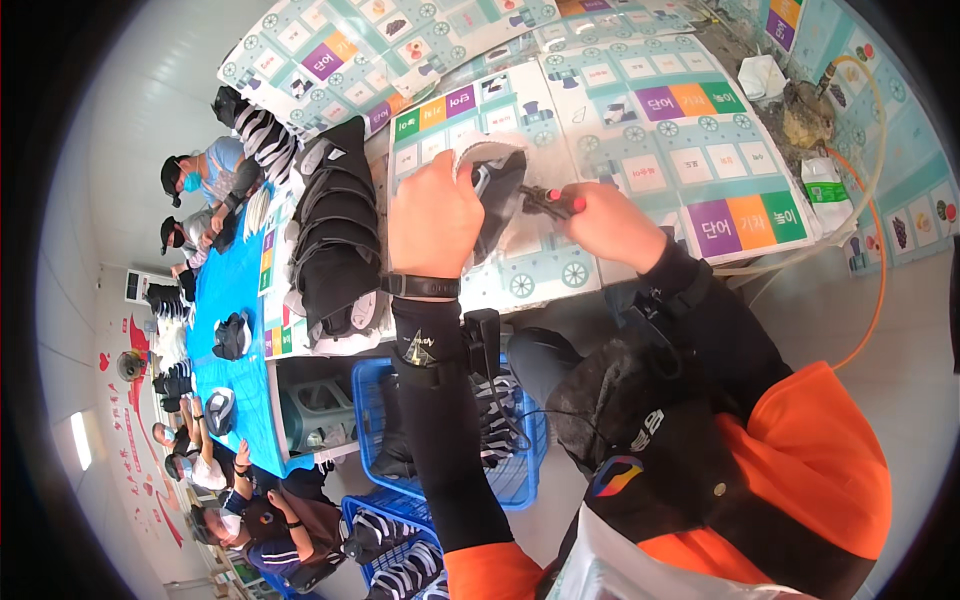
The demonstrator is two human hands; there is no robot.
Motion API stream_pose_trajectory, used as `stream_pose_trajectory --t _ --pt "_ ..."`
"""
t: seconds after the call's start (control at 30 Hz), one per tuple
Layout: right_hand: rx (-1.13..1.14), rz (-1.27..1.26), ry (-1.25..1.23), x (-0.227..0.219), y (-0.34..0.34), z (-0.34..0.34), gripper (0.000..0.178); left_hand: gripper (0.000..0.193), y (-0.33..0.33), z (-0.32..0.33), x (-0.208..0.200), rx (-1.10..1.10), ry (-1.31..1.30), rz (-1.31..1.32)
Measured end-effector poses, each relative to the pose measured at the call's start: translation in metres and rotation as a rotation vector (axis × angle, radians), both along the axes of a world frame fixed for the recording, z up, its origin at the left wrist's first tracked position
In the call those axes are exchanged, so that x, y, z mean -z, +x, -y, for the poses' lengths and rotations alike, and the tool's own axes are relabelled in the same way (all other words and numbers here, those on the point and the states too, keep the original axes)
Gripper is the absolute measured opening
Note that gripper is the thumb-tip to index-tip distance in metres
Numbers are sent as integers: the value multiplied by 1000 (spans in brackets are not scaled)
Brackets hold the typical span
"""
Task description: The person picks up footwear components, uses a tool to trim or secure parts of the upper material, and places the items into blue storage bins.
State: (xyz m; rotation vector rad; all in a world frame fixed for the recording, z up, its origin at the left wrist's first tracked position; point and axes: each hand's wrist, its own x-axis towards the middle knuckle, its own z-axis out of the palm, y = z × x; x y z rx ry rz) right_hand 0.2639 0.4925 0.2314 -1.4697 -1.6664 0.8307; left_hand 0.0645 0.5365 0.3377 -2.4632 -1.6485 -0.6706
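My left hand (436,215) grips a black cap (494,205) with a pale rim, holding it tilted over the printed board. Its fingers are wrapped round the edge and partly hidden. Close to the cap's right side, my right hand (612,225) is closed round a small dark tool (548,202) with red parts, its front end facing the cap. I cannot make out the tool's exact kind. Just left of my left hand, a row of nested black caps (340,235) lies along the table edge.
Blue baskets (530,475) with striped caps stand below the table. A blue-covered table (215,345) runs off to the left, with several people at work along it. At the right hang an orange hose (878,270) and a pale hose; a white-green packet (826,195) stands nearby.
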Motion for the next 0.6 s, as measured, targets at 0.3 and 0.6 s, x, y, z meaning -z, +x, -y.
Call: stream_pose_trajectory --t 0.3,0.6 --pt "36 -32 46 2 -7 -9 19 26 -3 -7 3 -6 5 8" --pt "-50 -59 -27 -6 -8 -8 21 26 -6 0 5 49 28 43"
